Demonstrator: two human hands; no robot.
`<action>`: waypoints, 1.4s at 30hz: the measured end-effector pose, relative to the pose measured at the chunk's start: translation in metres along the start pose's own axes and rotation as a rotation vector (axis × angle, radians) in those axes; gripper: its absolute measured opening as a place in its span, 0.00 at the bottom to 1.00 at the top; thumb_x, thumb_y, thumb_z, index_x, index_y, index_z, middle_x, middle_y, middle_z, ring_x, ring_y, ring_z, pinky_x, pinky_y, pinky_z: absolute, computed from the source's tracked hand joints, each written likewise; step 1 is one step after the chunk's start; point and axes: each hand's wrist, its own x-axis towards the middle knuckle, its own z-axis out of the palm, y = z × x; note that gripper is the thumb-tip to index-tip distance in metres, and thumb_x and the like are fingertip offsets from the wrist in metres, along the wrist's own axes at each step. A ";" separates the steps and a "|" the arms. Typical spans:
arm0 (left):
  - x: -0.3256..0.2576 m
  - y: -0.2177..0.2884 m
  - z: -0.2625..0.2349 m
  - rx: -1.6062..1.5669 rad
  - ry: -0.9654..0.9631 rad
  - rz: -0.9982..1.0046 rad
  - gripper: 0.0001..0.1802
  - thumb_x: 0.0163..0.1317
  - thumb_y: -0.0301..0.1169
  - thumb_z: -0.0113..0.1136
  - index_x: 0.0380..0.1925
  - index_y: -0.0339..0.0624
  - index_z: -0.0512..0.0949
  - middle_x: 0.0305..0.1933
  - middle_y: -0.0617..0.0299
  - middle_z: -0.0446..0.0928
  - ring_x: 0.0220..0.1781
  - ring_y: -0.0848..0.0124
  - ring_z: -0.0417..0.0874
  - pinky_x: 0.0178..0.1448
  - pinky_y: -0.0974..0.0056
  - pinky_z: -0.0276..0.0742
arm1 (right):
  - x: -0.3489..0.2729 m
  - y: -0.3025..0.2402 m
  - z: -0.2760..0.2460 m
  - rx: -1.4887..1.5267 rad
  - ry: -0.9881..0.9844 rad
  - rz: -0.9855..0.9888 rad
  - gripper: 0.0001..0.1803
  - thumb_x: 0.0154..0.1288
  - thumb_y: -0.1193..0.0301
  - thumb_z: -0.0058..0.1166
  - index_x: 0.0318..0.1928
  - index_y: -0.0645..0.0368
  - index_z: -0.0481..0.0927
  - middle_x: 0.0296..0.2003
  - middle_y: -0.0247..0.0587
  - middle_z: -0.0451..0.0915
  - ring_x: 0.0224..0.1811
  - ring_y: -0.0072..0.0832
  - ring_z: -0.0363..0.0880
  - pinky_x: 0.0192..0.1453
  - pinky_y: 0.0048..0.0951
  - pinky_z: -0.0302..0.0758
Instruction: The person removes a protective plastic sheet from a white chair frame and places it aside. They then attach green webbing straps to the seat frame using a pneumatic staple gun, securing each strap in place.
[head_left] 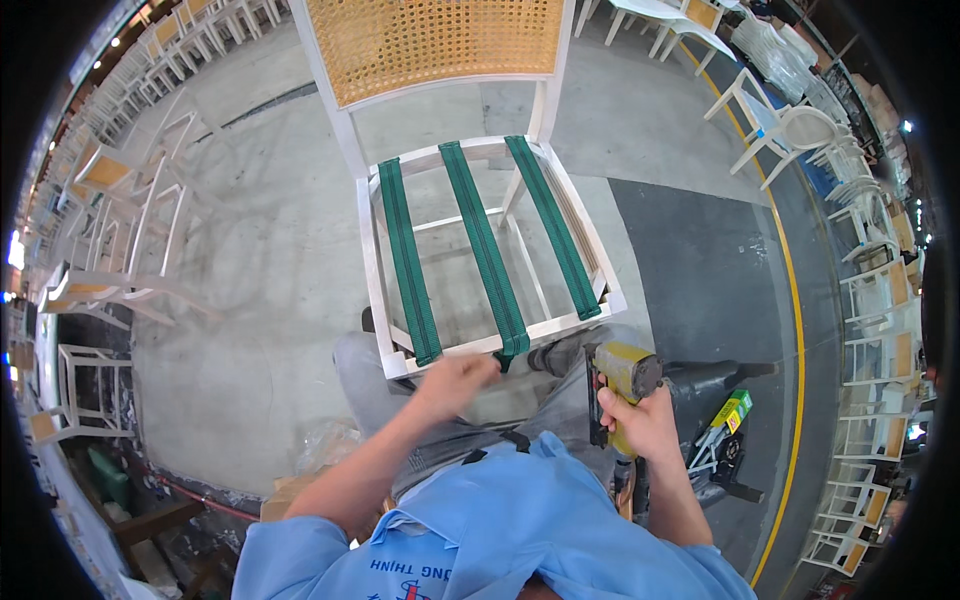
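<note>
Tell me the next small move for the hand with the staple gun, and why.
Probably bring the yellow staple gun in the right hand over to the front rail of the white chair frame. The left hand grips the end of the middle green strap there, pulled over the rail, while the gun sits off to the right of it, not touching the frame.
</note>
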 end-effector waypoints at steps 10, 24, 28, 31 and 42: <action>0.043 -0.058 0.073 -0.067 0.051 0.088 0.25 0.72 0.42 0.65 0.59 0.33 0.82 0.64 0.47 0.81 0.64 0.56 0.82 0.69 0.56 0.75 | 0.015 -0.007 0.007 -0.007 -0.148 -0.020 0.12 0.70 0.71 0.68 0.49 0.63 0.81 0.33 0.32 0.82 0.25 0.17 0.79 0.28 0.23 0.76; 0.056 0.039 -0.035 -0.924 0.021 -0.147 0.17 0.80 0.40 0.50 0.53 0.38 0.80 0.47 0.57 0.89 0.22 0.75 0.76 0.24 0.68 0.74 | 0.061 -0.018 0.050 -0.216 -0.252 0.094 0.18 0.68 0.65 0.69 0.49 0.64 0.80 0.31 0.34 0.83 0.26 0.19 0.80 0.28 0.24 0.77; 0.069 0.040 -0.044 -0.898 -0.007 -0.210 0.16 0.80 0.39 0.51 0.53 0.39 0.79 0.49 0.57 0.89 0.16 0.78 0.66 0.20 0.69 0.62 | 0.071 -0.017 0.059 -0.227 -0.248 0.118 0.18 0.68 0.65 0.70 0.49 0.63 0.79 0.31 0.33 0.82 0.26 0.19 0.80 0.28 0.25 0.77; 0.071 0.040 -0.048 -0.881 -0.050 -0.203 0.15 0.79 0.38 0.51 0.51 0.39 0.79 0.50 0.57 0.89 0.14 0.80 0.61 0.18 0.69 0.57 | 0.075 -0.016 0.065 -0.234 -0.244 0.134 0.18 0.68 0.65 0.70 0.49 0.63 0.79 0.32 0.33 0.82 0.25 0.19 0.80 0.28 0.24 0.76; 0.069 0.035 -0.062 -0.868 -0.137 -0.197 0.13 0.79 0.39 0.52 0.47 0.40 0.77 0.54 0.56 0.88 0.13 0.80 0.59 0.18 0.68 0.57 | 0.073 -0.022 0.081 -0.288 -0.213 0.181 0.18 0.68 0.67 0.70 0.51 0.64 0.79 0.31 0.31 0.81 0.22 0.17 0.75 0.26 0.25 0.74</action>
